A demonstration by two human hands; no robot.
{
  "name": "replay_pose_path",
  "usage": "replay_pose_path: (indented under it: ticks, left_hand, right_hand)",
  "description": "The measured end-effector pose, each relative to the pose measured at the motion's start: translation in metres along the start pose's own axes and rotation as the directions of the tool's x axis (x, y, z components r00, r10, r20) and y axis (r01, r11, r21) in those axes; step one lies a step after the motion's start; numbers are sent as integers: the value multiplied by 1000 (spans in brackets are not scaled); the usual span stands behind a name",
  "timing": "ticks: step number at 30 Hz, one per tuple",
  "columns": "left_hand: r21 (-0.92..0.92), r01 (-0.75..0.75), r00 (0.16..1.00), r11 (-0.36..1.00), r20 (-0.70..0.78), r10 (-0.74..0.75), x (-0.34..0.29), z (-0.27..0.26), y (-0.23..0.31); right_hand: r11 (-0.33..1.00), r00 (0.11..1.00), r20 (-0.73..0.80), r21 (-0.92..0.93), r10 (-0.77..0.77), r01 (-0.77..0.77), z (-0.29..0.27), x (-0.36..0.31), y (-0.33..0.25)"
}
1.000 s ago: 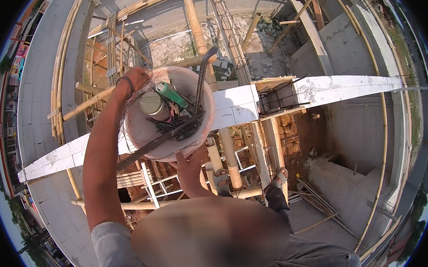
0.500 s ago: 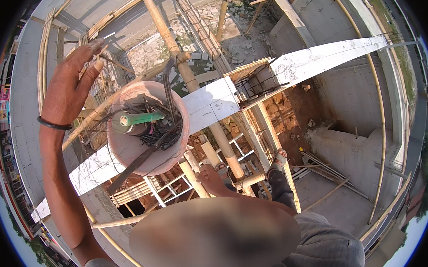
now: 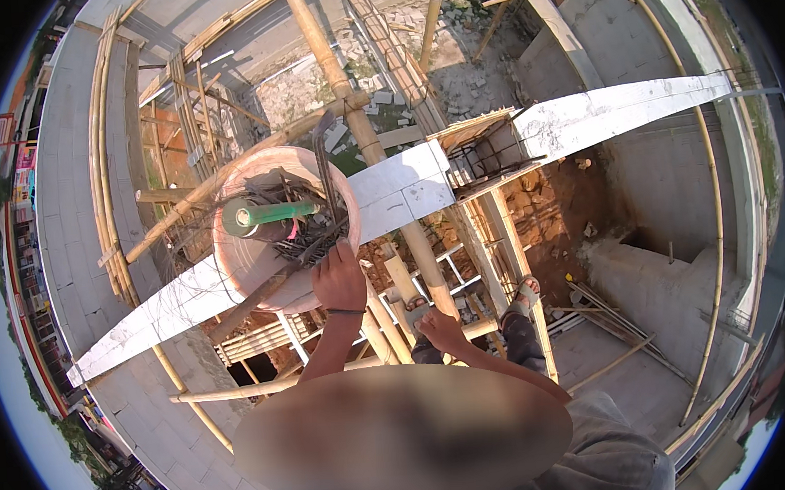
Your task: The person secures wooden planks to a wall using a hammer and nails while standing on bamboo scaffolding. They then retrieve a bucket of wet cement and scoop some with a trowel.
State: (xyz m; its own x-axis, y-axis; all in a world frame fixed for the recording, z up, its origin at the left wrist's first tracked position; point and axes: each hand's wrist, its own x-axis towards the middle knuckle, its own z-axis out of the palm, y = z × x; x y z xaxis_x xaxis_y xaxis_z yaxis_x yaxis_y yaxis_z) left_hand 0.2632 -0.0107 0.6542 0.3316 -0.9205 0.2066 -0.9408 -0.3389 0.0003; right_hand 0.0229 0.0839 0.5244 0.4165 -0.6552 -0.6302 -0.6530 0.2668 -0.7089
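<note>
- One bucket (image 3: 242,262), one green cylinder (image 3: 275,213)
- Left hand (image 3: 339,279) at bucket edge, fingers bent, pinch unclear
- Right hand (image 3: 441,329), fingers curled, hold unclear
- Bare wall top (image 3: 407,182), bucket to opening (image 3: 484,156) edge

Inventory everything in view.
Wall top: 1, white, mid-frame.
Bucket: 1, pink, over wall top.
Tube: 1, green, in bucket.
Container: 1, greenish, under tube.
Loose pieces: many, dark, in bucket.
Bar: 1, dark, over bucket's far rim.
Flat strip: 1, brown, across near rim.
Rebar: several, dark, in wall gap.
Bamboo poles: many, tan, all around.
Left hand: 1, bare, at bucket's near rim.
Right hand: 1, bare, right of bucket.
Sandal: 1 clear, greyish, right of hands.
</note>
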Motion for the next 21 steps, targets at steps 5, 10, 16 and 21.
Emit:
replay_pose_path:
  ticks: [5, 10, 16, 21]
  left_hand:
    - [-119, -153, 984, 981, 69, 162, -18, 1, -28]
    - [-166, -234, 966, 958, 72, 249, -26, -10, -35]
    - [-225, -354, 909, 908, 145, 390, -20, -10, -49]
    - [-269, -389, 892, 881, 131, 433, -26, -10, -60]
  right_hand:
    - [993, 996, 65, 94, 62, -68, -6, -17, 19]
    - [980, 968, 153, -6, 198, -199, -12, -30, 45]
    - [966, 950, 176, -48, 257, -253, -2, -27, 49]
    - [982, 962, 210, -107, 174, -154, 8, -36, 36]
